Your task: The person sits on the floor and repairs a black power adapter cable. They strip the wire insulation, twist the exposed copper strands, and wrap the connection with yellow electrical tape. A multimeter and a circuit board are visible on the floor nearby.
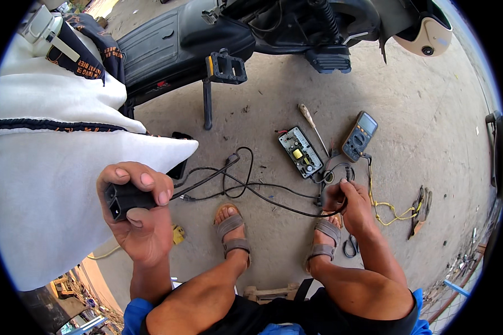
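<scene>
My left hand [145, 237] is raised and closed around a black plug [129, 202], whose socketed end faces left. From the plug a black cable [268, 198] sags across to my right hand [359, 207]. My right fingers are closed on that cable, and a dark tip sticks up above them; its exact shape is hard to make out. Just beyond the right hand lies an opened charger case with a bare circuit board [300, 153]. Beside it is a grey-and-orange multimeter [360, 135], and a screwdriver [307, 116] with a pale handle points toward the board.
An electric bike [184, 47] stands across the far side, its kickstand down. White cloth [61, 190] spreads at the left. Pliers [418, 215] lie at the right near yellow leads [394, 213]. Scissors [350, 247] rest beside my right sandal. A beige helmet [425, 36] is at the far right.
</scene>
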Motion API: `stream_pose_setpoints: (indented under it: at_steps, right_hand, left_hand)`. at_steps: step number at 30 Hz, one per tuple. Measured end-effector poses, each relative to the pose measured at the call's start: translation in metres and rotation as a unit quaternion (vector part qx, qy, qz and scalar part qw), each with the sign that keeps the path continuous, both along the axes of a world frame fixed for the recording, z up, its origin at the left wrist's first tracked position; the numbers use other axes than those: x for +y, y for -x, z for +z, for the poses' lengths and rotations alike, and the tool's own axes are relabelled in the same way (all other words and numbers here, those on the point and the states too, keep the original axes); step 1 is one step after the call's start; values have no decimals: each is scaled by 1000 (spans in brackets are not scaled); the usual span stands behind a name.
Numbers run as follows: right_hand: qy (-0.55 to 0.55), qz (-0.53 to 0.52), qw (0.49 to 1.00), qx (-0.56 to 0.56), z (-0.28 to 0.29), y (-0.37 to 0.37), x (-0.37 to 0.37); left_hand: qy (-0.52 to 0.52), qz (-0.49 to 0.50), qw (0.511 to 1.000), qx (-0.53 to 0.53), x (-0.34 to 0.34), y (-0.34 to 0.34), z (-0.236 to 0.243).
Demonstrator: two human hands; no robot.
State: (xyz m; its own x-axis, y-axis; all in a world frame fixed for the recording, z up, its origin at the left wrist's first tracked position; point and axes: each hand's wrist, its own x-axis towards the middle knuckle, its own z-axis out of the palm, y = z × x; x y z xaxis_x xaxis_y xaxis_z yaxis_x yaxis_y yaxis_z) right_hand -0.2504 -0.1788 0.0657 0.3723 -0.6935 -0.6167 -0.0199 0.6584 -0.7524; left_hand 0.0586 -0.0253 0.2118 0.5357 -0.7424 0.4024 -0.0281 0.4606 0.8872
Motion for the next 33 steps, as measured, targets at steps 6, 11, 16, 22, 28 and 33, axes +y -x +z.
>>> stream_pose_setpoints:
  at_steps: [6,11,16,22,28,33]
  right_hand:
    - [-34,30,996,75,-38,30,21]
    - [-28,63,992,104,-74,50,24]
    - [74,147,949,268,-95,63,14]
    - [66,210,917,333,-112,78,7]
    - [64,183,914,358,-123,89,7]
    - [98,220,881,407,-129,94,4]
  left_hand:
    - [-31,-30,998,42,13,9,-30]
    - [-83,-75,991,70,21,19,-38]
    - [-114,-107,986,52,20,28,-39]
    - [-127,-142,981,27,25,32,-46]
    - [-128,-137,982,30,25,28,-58]
    - [-131,-140,981,12,24,27,-63]
